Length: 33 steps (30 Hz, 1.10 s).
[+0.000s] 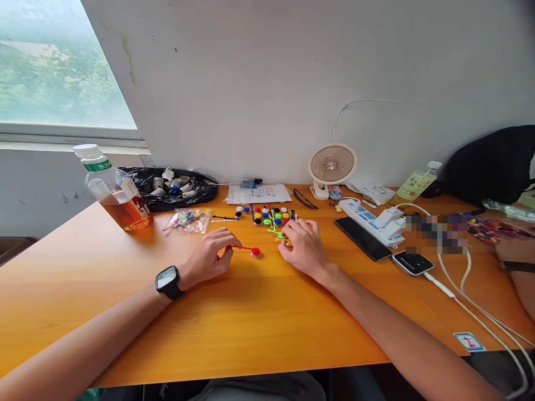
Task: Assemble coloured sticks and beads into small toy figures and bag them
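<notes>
My left hand (pixel 212 255), with a black watch on its wrist, pinches the end of a thin red stick (pixel 246 248). The stick's other end meets a red disc (pixel 256 252), which sits on a whitish piece on the wooden table (pixel 234 328). To the right, my right hand (pixel 304 245) is at the near edge of the coloured pieces, its fingers curled down beside yellow and green parts (pixel 281 235). Whatever its fingertips hold is hidden. Several coloured discs (pixel 266 214) and sticks lie behind the hands.
A tea bottle (pixel 125 200), a black bag of scraps (pixel 184 189) and a plastic packet (pixel 188 220) are at the left. Behind stand papers (pixel 259 193) and a fan (pixel 332 167). A phone (pixel 363 238), power strip (pixel 371 221), cables and another person's arm (pixel 518 267) are at right.
</notes>
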### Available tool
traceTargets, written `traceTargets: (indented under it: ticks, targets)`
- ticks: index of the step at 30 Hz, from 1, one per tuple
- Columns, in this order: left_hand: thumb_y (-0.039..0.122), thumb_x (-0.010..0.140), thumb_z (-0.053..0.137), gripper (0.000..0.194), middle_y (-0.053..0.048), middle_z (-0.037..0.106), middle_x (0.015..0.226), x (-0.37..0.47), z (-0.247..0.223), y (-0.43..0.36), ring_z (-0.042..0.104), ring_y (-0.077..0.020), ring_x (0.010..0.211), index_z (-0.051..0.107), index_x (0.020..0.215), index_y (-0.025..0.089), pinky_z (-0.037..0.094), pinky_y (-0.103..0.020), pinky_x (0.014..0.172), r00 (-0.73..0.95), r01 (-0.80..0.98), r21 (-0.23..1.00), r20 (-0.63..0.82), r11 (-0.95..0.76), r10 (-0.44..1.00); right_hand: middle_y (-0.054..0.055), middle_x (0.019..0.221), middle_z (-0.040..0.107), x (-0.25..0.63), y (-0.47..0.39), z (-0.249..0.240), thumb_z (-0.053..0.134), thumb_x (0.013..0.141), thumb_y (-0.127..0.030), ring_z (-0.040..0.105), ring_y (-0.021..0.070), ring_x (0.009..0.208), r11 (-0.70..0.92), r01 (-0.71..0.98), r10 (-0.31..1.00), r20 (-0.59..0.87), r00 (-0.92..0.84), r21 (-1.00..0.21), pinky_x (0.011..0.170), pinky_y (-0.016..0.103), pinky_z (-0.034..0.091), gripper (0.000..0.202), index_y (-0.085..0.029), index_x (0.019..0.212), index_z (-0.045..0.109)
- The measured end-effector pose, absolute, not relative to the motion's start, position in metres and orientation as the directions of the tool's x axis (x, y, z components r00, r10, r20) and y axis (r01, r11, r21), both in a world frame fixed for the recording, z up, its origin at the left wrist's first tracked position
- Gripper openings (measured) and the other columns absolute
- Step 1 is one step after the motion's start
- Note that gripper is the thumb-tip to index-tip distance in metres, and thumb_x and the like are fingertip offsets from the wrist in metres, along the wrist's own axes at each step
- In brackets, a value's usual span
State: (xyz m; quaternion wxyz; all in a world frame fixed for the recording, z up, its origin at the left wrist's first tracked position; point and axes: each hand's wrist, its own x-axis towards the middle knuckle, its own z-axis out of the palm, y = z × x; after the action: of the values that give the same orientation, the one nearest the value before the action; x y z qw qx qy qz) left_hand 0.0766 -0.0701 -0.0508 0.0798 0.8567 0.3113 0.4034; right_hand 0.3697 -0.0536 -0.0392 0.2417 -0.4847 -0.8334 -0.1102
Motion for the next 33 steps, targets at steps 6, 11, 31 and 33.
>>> traceTargets:
  ticks: [6, 11, 31, 33]
  targets:
    - [0.002, 0.091, 0.05, 0.031, -0.007, 0.073, 0.09, 0.08, -0.048, -0.075, 0.066, -0.0197, 0.083, 0.074, 0.101, 0.019, 0.054, -0.031, 0.074, 0.504, 0.418, 0.433, 0.621, -0.799, 0.601, 0.008, 0.105, 0.074, 0.36, -0.067, -0.033, 0.06, 0.101, -0.02, 0.06, 0.0271, 0.111, 0.751, 0.633, 0.627, 0.508, -0.591, -0.19, 0.098, 0.044, 0.038, 0.009, -0.021, 0.102, 0.069]
    - [0.003, 0.095, 0.051, 0.03, -0.007, 0.074, 0.092, 0.084, -0.045, -0.078, 0.066, -0.0196, 0.086, 0.073, 0.105, 0.02, 0.054, -0.031, 0.075, 0.534, 0.386, 0.39, 0.644, -0.836, 0.547, 0.006, 0.104, 0.076, 0.353, -0.074, -0.04, 0.068, 0.102, -0.03, 0.063, 0.0253, 0.104, 0.789, 0.514, 0.615, 0.422, -0.666, -0.336, 0.095, 0.041, 0.043, 0.01, -0.022, 0.106, 0.071]
    - [0.001, 0.1, 0.059, 0.035, -0.008, 0.08, 0.115, 0.098, -0.053, -0.089, 0.075, -0.0187, 0.104, 0.07, 0.123, 0.024, 0.064, -0.034, 0.089, 0.464, 0.278, 0.274, 0.801, -0.921, 0.379, 0.006, 0.106, 0.062, 0.352, -0.07, -0.041, 0.067, 0.099, -0.037, 0.056, 0.0154, 0.075, 0.604, 0.387, 0.791, 0.466, -0.396, -0.697, 0.07, 0.031, 0.05, 0.017, -0.022, 0.108, 0.068]
    - [0.0, 0.099, 0.06, 0.036, -0.008, 0.08, 0.116, 0.099, -0.054, -0.091, 0.076, -0.0179, 0.104, 0.069, 0.126, 0.024, 0.064, -0.033, 0.09, 0.45, 0.274, 0.271, 0.812, -0.923, 0.372, 0.006, 0.11, 0.062, 0.354, -0.071, -0.036, 0.066, 0.1, -0.037, 0.057, 0.0151, 0.076, 0.61, 0.361, 0.784, 0.469, -0.407, -0.706, 0.07, 0.031, 0.051, 0.018, -0.023, 0.111, 0.065]
